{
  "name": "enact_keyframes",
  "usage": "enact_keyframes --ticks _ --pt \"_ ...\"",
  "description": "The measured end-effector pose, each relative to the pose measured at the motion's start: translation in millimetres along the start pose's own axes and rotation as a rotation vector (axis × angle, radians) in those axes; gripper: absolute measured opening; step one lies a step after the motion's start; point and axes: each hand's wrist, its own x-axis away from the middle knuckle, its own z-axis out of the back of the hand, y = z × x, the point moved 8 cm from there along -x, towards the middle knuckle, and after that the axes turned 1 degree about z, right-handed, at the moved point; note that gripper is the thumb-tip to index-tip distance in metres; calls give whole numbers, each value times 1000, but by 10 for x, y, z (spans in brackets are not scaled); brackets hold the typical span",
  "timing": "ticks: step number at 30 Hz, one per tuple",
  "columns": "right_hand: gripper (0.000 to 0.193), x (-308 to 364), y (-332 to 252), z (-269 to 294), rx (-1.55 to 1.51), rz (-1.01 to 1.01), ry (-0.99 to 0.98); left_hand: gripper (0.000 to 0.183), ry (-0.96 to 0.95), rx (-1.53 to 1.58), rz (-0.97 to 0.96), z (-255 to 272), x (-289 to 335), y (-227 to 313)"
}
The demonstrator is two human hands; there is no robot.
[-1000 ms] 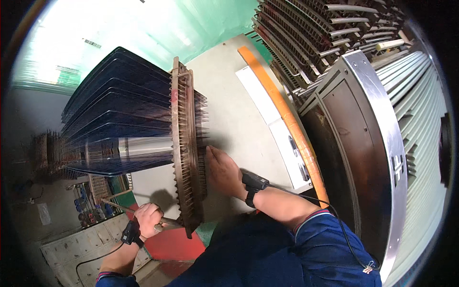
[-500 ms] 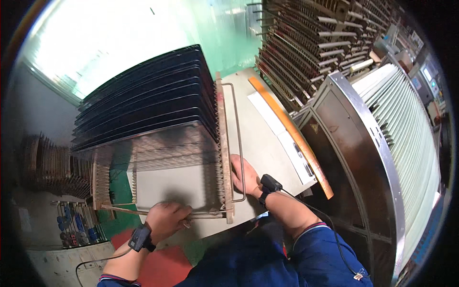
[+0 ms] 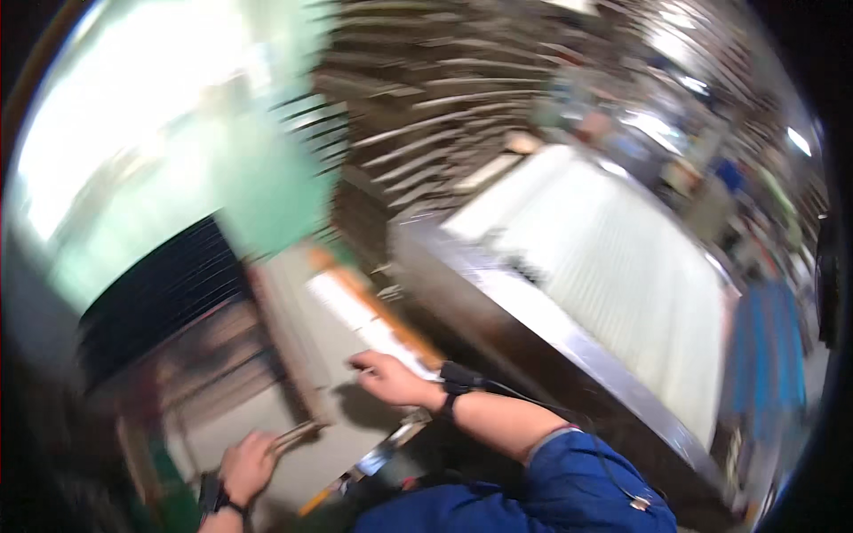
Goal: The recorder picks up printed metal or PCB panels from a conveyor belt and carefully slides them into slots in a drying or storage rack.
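Note:
A slotted rack (image 3: pixel 281 351) stands at the left on a pale tabletop, with several thin black sheets (image 3: pixel 169 298) in its slots. My left hand (image 3: pixel 249 464) is closed around the rack's near lower bar, close to its right corner. My right hand (image 3: pixel 395 377) hovers over the tabletop (image 3: pixel 289 275) to the right of the rack, apart from it. Its fingers point left, loosely bent, and nothing shows in them. Motion blurs the picture, so fine finger detail is lost.
Right of the table stands a metal-edged machine (image 3: pixel 524 311) with a ribbed white top (image 3: pixel 604 275). An orange strip (image 3: pixel 391 318) and white paper (image 3: pixel 342 302) lie along the table's right side. Stacked racks (image 3: pixel 426 98) fill the back; a blue striped thing (image 3: pixel 766 346) is far right.
The view has swung to the right, so the rack sits further left and lower. My right hand has come away from the rack's right side. My left hand remains on the near bar.

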Motion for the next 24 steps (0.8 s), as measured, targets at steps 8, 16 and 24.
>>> enact_keyframes --ticks 8,16,24 --pt "38 1343 -1010 2487 256 27 661 24 86 63 -23 -301 -774 156" --pt "47 5357 -1205 4136 797 -214 1891 36 92 42 51 -30 -814 453" --pt "51 7812 -1492 4258 559 -619 2632 39 207 -77 176 -12 -812 705"
